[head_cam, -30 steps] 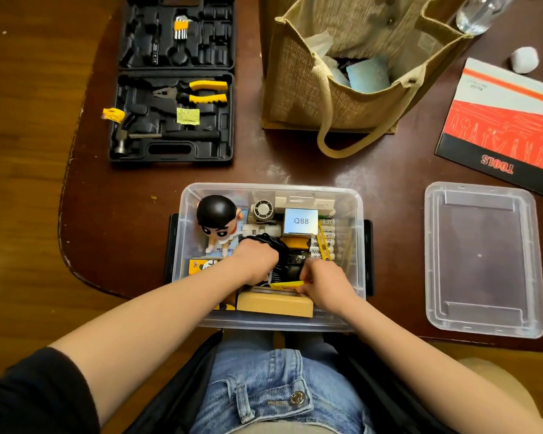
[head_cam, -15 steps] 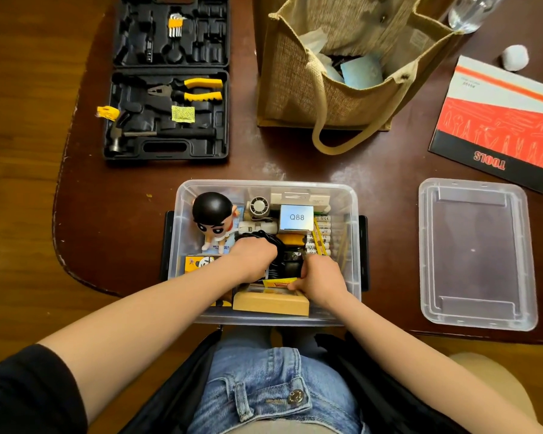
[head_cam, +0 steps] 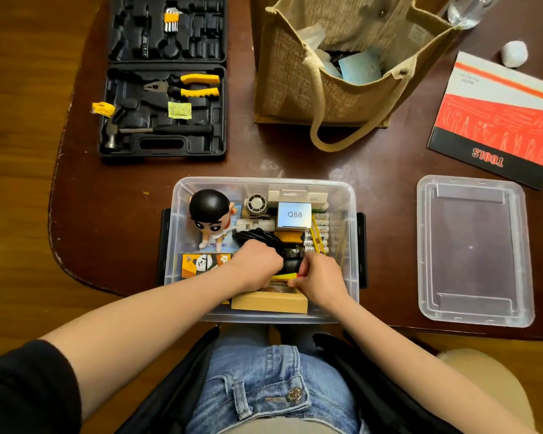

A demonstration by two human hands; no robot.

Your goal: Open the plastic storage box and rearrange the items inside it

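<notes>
Inside the open box (head_cam: 348,245), left hand (head_cam: 257,267) grips a black cable (head_cam: 257,237); right hand (head_cam: 320,278) pinches a yellow item (head_cam: 284,276); lid (head_cam: 472,250) lies right of the box.

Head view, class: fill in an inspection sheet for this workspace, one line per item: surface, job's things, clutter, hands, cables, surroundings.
Surface: dark wooden table, glossy, rounded corner.
Job's things: clear storage box open, packed with a figurine, a Q88 box, batteries and a wooden box; its lid lies apart on the right.
Clutter: open tool case, jute bag, TOOLS booklet.
Hands: left hand grips the black cable bundle; right hand pinches a yellow item.
Cables: only that bundle.
Surroundings: wooden floor.
</notes>
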